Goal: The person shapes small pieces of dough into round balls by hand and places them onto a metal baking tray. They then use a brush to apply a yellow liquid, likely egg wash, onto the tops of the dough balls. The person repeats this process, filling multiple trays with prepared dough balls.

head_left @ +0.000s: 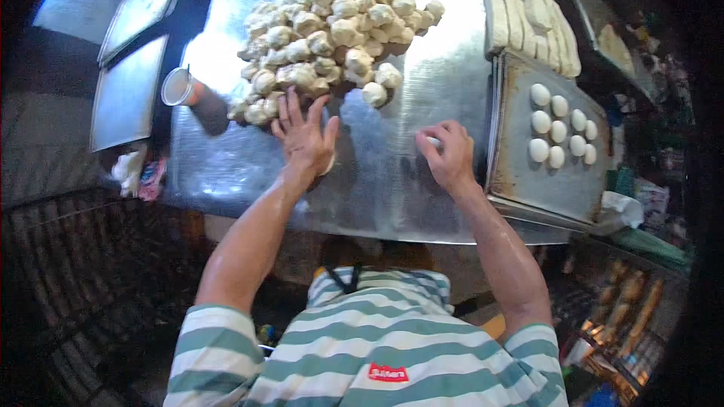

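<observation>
A large heap of pale dough pieces (324,30) lies on the metal table (445,60). At its near edge my left hand (305,132) is spread open, fingertips next to the closest pieces. Beside the heel of that palm a bit of white dough (329,164) peeks out, mostly hidden. My right hand (450,154) is curled low over the tabletop, right of the heap. Between its thumb and forefinger shows a small part of a pale dough ball (433,142); the fingers cover the remainder.
Right of my right hand, a stacked metal tray (520,173) bears several smooth white dough balls (558,132). Behind it is a tray of long white dough strips (528,15). A plastic cup (179,87) stands at the left, near more flat trays (130,94).
</observation>
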`<action>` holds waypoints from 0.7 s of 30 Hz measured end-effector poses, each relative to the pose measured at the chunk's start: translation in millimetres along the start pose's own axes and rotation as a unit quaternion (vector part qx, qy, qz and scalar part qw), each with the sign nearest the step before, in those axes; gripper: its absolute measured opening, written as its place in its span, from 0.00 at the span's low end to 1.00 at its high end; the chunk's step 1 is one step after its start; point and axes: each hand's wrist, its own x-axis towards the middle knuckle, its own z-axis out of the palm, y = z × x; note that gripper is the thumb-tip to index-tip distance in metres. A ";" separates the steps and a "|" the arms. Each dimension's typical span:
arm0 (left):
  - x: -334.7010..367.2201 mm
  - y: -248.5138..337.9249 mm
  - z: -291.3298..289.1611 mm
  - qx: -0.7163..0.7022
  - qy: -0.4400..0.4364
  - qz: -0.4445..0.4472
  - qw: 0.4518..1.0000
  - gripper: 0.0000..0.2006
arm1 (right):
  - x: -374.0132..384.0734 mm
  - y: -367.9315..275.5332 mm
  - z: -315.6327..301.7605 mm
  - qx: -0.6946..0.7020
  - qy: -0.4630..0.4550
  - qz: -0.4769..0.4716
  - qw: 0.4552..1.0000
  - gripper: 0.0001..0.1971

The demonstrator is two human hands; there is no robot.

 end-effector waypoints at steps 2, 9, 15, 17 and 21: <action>0.1 11.3 -8.2 -0.016 -0.027 0.011 0.999 0.30 | 31.8 -5.5 -12.1 0.032 -0.059 0.137 0.988 0.17; -1.7 3.7 -11.2 -0.029 -0.047 0.022 0.998 0.32 | 56.8 -7.1 32.1 -0.154 0.082 0.018 0.984 0.12; 7.2 0.8 -13.7 -0.052 -0.021 0.031 0.998 0.32 | 92.4 -17.4 0.0 -0.127 -0.022 0.133 0.983 0.13; 3.3 2.8 -12.0 -0.052 -0.013 0.041 0.998 0.32 | 82.8 3.4 18.1 -0.107 0.127 0.062 0.984 0.14; 5.2 12.1 -16.4 -0.044 -0.067 -0.015 0.997 0.31 | 66.6 -7.4 31.9 -0.146 0.182 -0.028 0.972 0.14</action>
